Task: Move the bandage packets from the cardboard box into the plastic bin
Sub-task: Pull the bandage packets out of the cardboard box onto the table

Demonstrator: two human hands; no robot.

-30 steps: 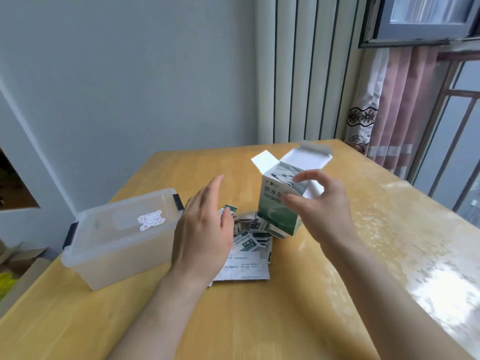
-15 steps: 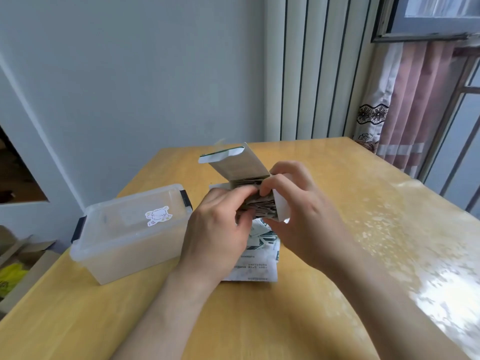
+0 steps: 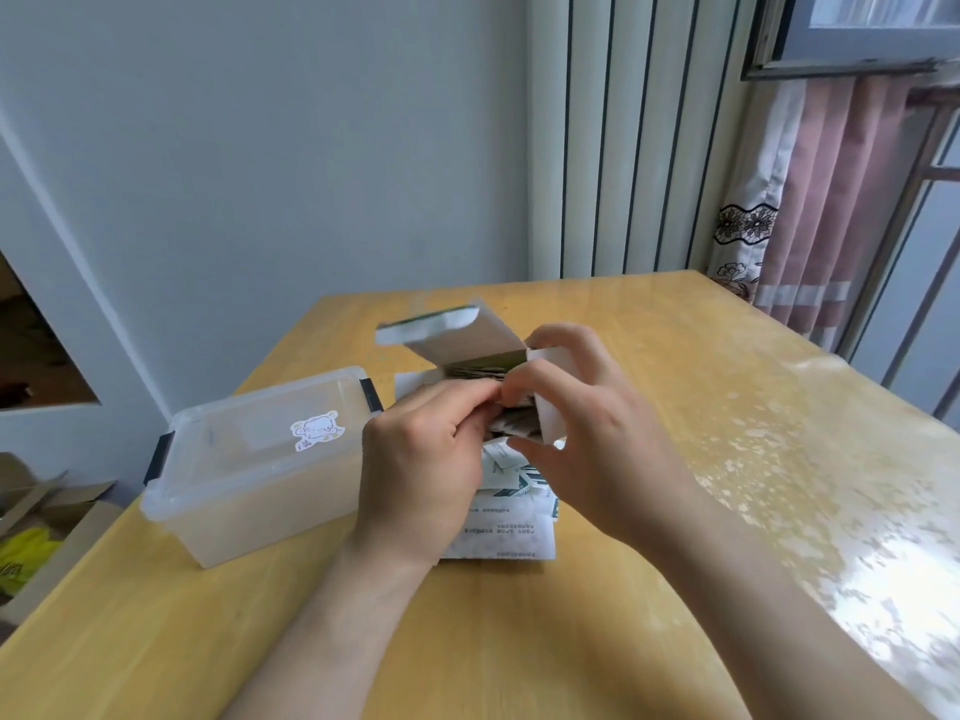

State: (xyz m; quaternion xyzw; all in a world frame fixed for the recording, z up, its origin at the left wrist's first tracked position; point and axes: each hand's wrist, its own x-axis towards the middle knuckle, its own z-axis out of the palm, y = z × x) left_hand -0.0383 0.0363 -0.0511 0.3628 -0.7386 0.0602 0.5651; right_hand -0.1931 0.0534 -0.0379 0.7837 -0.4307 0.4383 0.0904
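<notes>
Where the floor shows at the far left, some flat cardboard pieces (image 3: 36,504) lie beside one yellow thing (image 3: 26,556), which is too blurred to name. On the left part of the wooden surface (image 3: 519,646) stands one plastic bin (image 3: 249,517). It is translucent and its lid is on. It has two dark latches, one at each short end, and one white sticker (image 3: 317,432) on the lid.

Just right of the bin is the left hand (image 3: 421,465). Its fingers are curled, and together with the thumb they pinch the bandage packets (image 3: 480,370) that show as a tight stack at the mouth of the one cardboard box (image 3: 467,340). The box is lifted above the surface and tilted, with its top flap open and pointing away to the left. I cannot count the packets in the stack.

Below the two hands, loose packets (image 3: 519,483) lie on the surface in a small overlapping heap. At least three show, and the hands hide the rest. Under them lies one white printed sheet (image 3: 498,543).

The right hand (image 3: 597,444) grips the box from the right side, with fingers curled over its top and thumb below, and its fingertips touch those of the left hand. No packet is in the bin as far as its cloudy wall lets me see.

At the far right one pink curtain (image 3: 831,210) hangs by the window.
</notes>
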